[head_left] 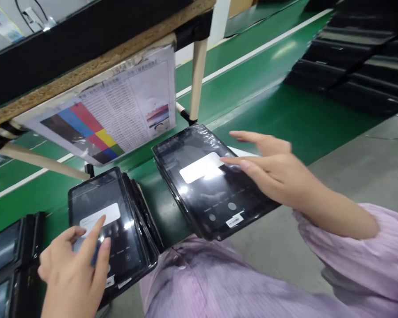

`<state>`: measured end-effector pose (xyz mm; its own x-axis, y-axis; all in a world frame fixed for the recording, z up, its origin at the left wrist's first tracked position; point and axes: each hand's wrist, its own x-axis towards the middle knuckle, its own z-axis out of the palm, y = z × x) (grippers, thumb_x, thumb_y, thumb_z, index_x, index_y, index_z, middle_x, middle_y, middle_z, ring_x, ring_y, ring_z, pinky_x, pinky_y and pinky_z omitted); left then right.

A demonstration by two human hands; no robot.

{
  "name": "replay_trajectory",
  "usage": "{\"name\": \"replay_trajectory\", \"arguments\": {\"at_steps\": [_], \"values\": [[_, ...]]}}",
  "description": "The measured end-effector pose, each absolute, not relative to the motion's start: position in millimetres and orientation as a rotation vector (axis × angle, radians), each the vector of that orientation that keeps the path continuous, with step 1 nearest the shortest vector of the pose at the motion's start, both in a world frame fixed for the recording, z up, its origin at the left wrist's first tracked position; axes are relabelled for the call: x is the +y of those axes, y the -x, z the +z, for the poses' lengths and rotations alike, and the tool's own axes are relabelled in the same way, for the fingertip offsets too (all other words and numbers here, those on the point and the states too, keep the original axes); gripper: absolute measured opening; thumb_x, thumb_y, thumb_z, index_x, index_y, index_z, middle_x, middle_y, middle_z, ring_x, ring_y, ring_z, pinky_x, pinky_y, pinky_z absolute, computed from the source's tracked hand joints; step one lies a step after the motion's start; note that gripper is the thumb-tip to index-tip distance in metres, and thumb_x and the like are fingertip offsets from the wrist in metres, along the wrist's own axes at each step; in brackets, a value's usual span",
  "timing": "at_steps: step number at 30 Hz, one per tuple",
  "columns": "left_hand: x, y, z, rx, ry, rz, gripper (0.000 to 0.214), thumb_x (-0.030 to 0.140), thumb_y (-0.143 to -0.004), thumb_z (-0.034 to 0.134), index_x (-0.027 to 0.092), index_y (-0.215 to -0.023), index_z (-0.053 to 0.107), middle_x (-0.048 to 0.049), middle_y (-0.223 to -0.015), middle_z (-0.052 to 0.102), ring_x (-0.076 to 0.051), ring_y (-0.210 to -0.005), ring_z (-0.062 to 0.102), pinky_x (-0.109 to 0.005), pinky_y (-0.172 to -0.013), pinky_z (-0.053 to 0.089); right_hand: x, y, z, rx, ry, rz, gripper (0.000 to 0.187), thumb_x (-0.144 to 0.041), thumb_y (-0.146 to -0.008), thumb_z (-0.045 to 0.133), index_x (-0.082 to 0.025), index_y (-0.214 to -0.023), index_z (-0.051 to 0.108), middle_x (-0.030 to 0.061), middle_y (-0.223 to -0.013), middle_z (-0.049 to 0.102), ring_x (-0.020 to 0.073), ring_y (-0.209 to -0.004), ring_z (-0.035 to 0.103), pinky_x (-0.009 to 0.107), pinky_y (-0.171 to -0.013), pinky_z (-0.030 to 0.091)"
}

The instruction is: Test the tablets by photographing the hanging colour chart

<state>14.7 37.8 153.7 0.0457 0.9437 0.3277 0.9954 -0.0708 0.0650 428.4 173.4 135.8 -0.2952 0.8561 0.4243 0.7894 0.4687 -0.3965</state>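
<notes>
Two black tablets in shiny plastic film lie on stacks at the edge of a green belt [285,115]. My left hand [74,269] hovers over the left tablet [109,221], fingers extended, one fingertip touching the screen near a white pop-up box. My right hand [272,170] reaches over the right tablet [208,185], fingers stretched out, a fingertip at the edge of its white pop-up box. Neither hand holds anything. A barcode sticker sits at the right tablet's near corner.
A printed sheet with colour bars [112,115] hangs from a chipboard shelf [96,57] above the belt, held by a cream post [197,75]. More wrapped tablets [6,265] lie at the far left. Black trays [354,62] are stacked at the top right. Grey floor lies on the right.
</notes>
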Motion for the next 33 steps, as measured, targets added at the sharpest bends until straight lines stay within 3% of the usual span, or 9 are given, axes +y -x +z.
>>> {"name": "replay_trajectory", "arguments": {"at_steps": [3,7,10,13,16,20,23,27,33], "values": [[33.8,-18.9,154.4,-1.880,2.106,-0.193,0.036,0.038,-0.094,0.054,0.031,-0.124,0.072,-0.0153,-0.114,0.050,-0.033,-0.100,0.050,-0.051,-0.086,0.042,171.8,-437.6,134.7,-1.943,1.446,0.169,0.048,-0.044,-0.100,0.037,-0.025,-0.110,0.080,0.0147,-0.137,0.057,0.0298,-0.119,0.061,0.054,-0.105,0.046],[35.1,-40.7,159.9,-1.953,2.065,-0.145,0.036,0.034,-0.097,0.050,0.030,-0.125,0.073,-0.0171,-0.119,0.047,-0.034,-0.106,0.049,-0.054,-0.089,0.043,178.0,-459.5,120.9,-1.908,1.771,0.433,0.046,-0.058,-0.092,0.046,-0.038,-0.125,0.071,0.0101,-0.119,0.070,0.0305,-0.113,0.065,0.051,-0.098,0.050],[40.2,-53.2,161.7,-2.014,2.045,-0.102,0.036,0.032,-0.098,0.049,0.028,-0.122,0.075,-0.0181,-0.119,0.050,-0.035,-0.106,0.049,-0.056,-0.089,0.044,186.4,-463.8,112.7,-1.920,1.884,0.635,0.052,-0.065,-0.088,0.050,-0.043,-0.134,0.063,0.0048,-0.131,0.068,0.0318,-0.119,0.064,0.052,-0.101,0.049],[36.4,-38.0,160.6,-2.126,2.027,-0.164,0.038,0.037,-0.098,0.049,0.029,-0.126,0.072,-0.0177,-0.121,0.053,-0.037,-0.110,0.051,-0.062,-0.095,0.043,194.3,-452.2,116.6,-1.919,1.975,0.734,0.067,-0.067,-0.082,0.056,-0.035,-0.140,0.057,0.0085,-0.134,0.067,0.0328,-0.112,0.067,0.051,-0.093,0.053],[21.1,-0.9,151.7,-2.368,1.843,-0.454,0.052,0.047,-0.097,0.049,0.025,-0.142,0.060,-0.0194,-0.133,0.051,-0.039,-0.127,0.048,-0.066,-0.109,0.037,204.1,-437.2,124.8,-1.995,1.998,0.776,0.073,-0.066,-0.075,0.064,-0.026,-0.136,0.060,0.0132,-0.120,0.072,0.0342,-0.098,0.071,0.050,-0.085,0.055],[-1.2,29.5,121.2,-2.870,1.612,-1.218,0.074,0.053,-0.095,0.055,0.028,-0.160,0.029,-0.0148,-0.159,0.041,-0.031,-0.145,0.043,-0.053,-0.123,0.029,216.5,-427.7,131.5,-2.028,1.920,0.769,0.064,-0.063,-0.073,0.074,-0.022,-0.121,0.064,0.0166,-0.111,0.074,0.0324,-0.091,0.072,0.045,-0.081,0.055],[-8.5,24.7,97.5,-2.895,1.459,-1.693,0.072,0.050,-0.093,0.062,0.032,-0.157,0.035,-0.0070,-0.165,0.035,-0.026,-0.152,0.032,-0.042,-0.127,0.021,217.6,-421.7,137.6,-1.849,1.945,1.023,0.062,-0.058,-0.070,0.079,-0.020,-0.114,0.060,0.0177,-0.101,0.074,0.0289,-0.079,0.073,0.041,-0.071,0.056],[-7.6,13.8,84.7,-2.789,1.402,-1.890,0.067,0.047,-0.091,0.067,0.033,-0.152,0.044,-0.0044,-0.165,0.037,-0.025,-0.153,0.032,-0.040,-0.127,0.020,211.3,-411.3,148.0,-1.585,1.870,1.230,0.048,-0.051,-0.072,0.079,-0.020,-0.100,0.055,0.0175,-0.084,0.074,0.0233,-0.062,0.070,0.035,-0.056,0.054],[-4.5,10.5,83.3,-2.699,1.378,-2.089,0.061,0.045,-0.092,0.066,0.034,-0.149,0.047,-0.0026,-0.164,0.038,-0.025,-0.152,0.033,-0.040,-0.128,0.020,215.9,-423.8,149.7,-1.573,1.760,1.539,0.034,-0.044,-0.076,0.079,-0.014,-0.090,0.069,0.0231,-0.094,0.076,0.0228,-0.064,0.072,0.033,-0.055,0.055]]}}
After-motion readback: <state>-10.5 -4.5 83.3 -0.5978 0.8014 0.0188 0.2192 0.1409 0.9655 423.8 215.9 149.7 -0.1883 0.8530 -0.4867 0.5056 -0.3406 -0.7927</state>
